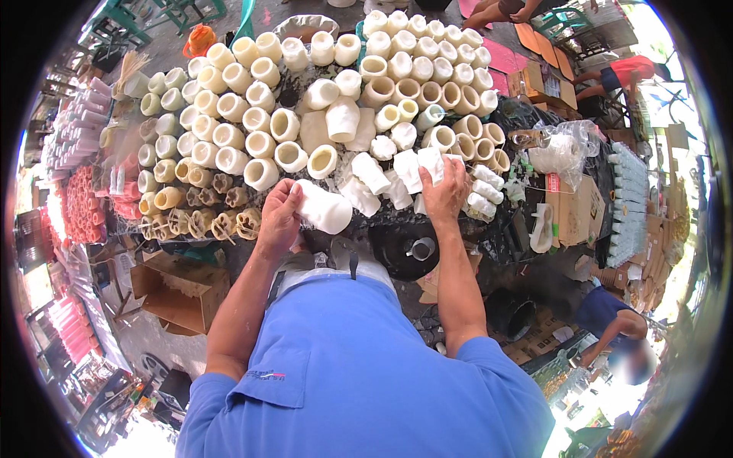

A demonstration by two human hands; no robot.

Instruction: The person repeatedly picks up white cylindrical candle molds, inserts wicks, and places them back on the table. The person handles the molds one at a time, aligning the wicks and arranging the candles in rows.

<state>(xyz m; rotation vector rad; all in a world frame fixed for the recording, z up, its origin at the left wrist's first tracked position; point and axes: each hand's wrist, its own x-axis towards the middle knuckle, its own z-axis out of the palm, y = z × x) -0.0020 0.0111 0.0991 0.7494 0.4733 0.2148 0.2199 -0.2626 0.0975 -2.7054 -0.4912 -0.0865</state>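
Observation:
My left hand (281, 217) is closed around one end of a smooth white wax cylinder (327, 209), tilted over the near edge of the table. My right hand (447, 192) rests among white wax pieces (371, 172), its thumb and fingers curled over a white wax piece (431, 162); the fingers partly hide it. Just beyond my hands stand rows of hollow cream wax cups (284, 124), openings up. Between the rows, a larger rounded white wax piece (343, 120) sits among flat wax blocks.
More cream wax cups (401, 66) fill the table's far right. A cardboard box (179, 294) stands on the floor at left, a black tub (401, 248) below the table edge. Pale bottle-like rows (628, 202) lie far right. A person (611, 320) bends at lower right; others are beyond.

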